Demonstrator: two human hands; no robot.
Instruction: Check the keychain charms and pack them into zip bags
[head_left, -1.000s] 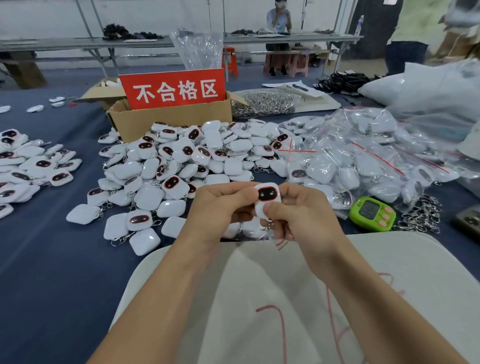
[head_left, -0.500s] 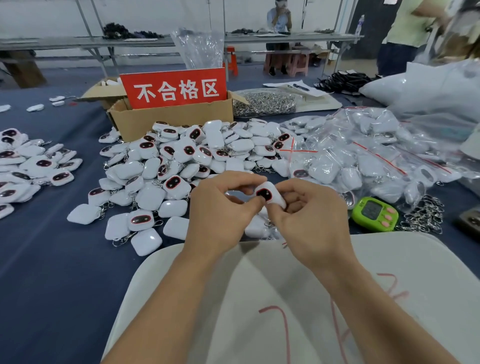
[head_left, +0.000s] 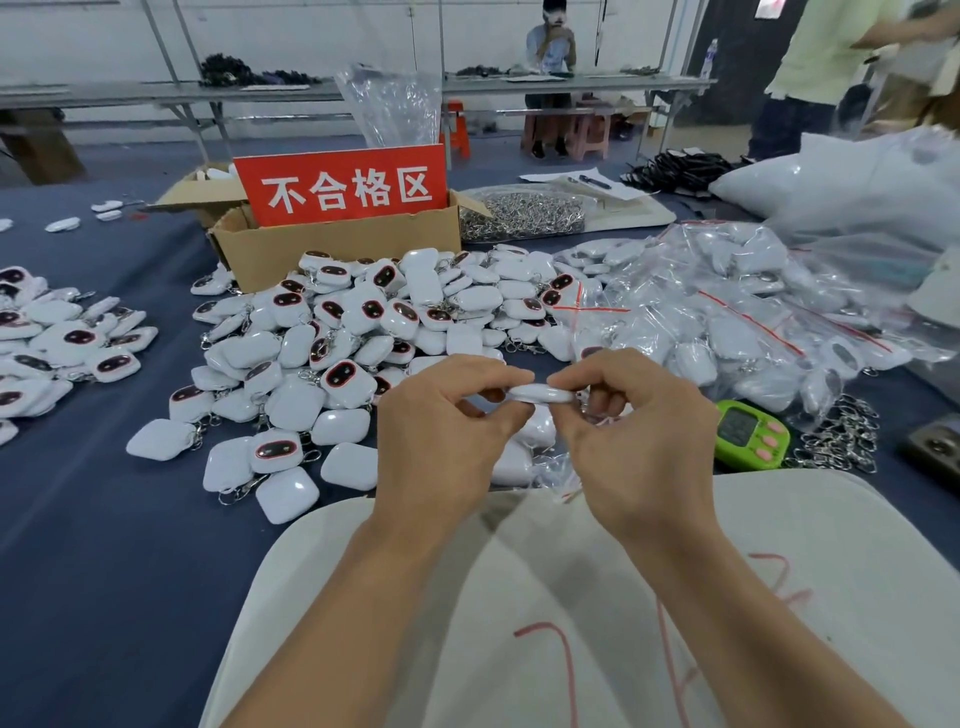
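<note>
Blue-covered table, head view. Loose pile of charms mid-table: white rounded squares, some showing dark oval face, metal clasps attached. Bagged charms heaped at right, green timer just beside them. One charm held edge-on above table, only thin white rim visible. Left hand and right hand raised side by side, backs to camera, fingers curled. Each pinches one end of charm; charm bridges gap between hands.

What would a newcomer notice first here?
The red sign on the cardboard box at the back stands out most. In front of it sprawls a heap of white charms, with bagged ones to the right. Nearest, the left hand and right hand pinch one charm edge-on.
</note>
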